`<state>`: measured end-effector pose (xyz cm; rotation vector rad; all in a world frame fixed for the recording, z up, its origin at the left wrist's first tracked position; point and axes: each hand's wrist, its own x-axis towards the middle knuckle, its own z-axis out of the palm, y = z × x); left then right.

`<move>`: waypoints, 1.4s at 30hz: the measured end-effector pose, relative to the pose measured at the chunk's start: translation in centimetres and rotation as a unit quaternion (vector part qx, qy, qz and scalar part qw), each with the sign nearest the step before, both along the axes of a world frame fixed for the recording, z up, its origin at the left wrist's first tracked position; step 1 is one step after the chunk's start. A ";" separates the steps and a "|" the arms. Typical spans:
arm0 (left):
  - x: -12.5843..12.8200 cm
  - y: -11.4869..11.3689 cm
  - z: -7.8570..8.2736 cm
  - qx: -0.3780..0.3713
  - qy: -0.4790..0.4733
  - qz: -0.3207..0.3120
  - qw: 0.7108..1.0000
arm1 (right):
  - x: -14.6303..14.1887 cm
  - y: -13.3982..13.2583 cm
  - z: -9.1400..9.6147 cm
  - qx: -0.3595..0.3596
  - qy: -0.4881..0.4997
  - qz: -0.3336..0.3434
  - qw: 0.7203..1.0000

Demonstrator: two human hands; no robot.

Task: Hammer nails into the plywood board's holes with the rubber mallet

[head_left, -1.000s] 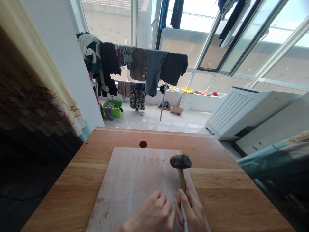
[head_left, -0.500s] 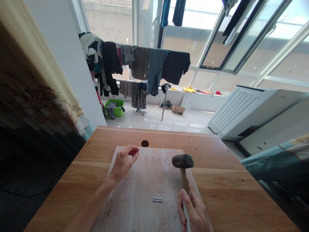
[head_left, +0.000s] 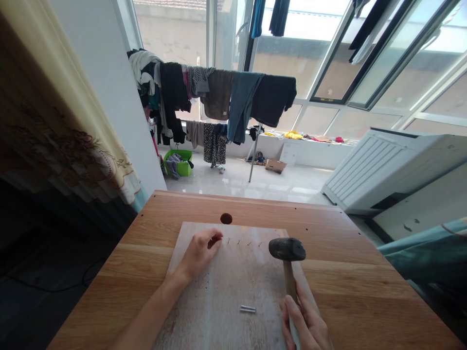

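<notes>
My left hand (head_left: pixel 201 250) is over the far left part of a pale, worn board (head_left: pixel 222 301), thumb and fingers pinched together. Whatever is between its fingertips is too small to make out. Just right of those fingertips, several thin nails (head_left: pixel 249 243) stand in a row in the board, some leaning. In my right hand (head_left: pixel 306 316) is a hammer (head_left: pixel 287 249) with a dark, blunt head and a wooden handle. Its head is raised near the board's right edge, to the right of the nails. Short silver metal rods (head_left: pixel 248 309) lie together nearer to me on the board.
Under the board is a wooden table (head_left: pixel 350 287) with a round hole (head_left: pixel 226 218) near its far edge. Beyond stand a drying rack with clothes (head_left: pixel 217 95), a green basket (head_left: pixel 185 168) and a white appliance (head_left: pixel 368 165). A curtain (head_left: pixel 83 146) hangs at left.
My left hand has come slightly down and right, nearer the nails, with its fingers closer together. The hammer is slightly lower in my right hand. The whole view has shifted a little.
</notes>
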<state>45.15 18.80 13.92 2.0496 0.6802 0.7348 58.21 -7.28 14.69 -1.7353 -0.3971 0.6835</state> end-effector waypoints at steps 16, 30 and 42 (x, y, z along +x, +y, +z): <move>0.3 -0.1 0.5 0.018 0.002 0.009 1.000 | -3.7 7.4 3.7 -0.026 -0.050 0.241 0.969; 0.2 0.1 0.3 0.023 0.012 -0.008 1.000 | -3.5 7.2 2.2 -0.017 -0.026 0.227 0.973; -0.8 -5.5 4.0 0.287 0.108 -0.115 0.945 | -0.2 0.4 0.8 0.000 0.004 0.081 0.997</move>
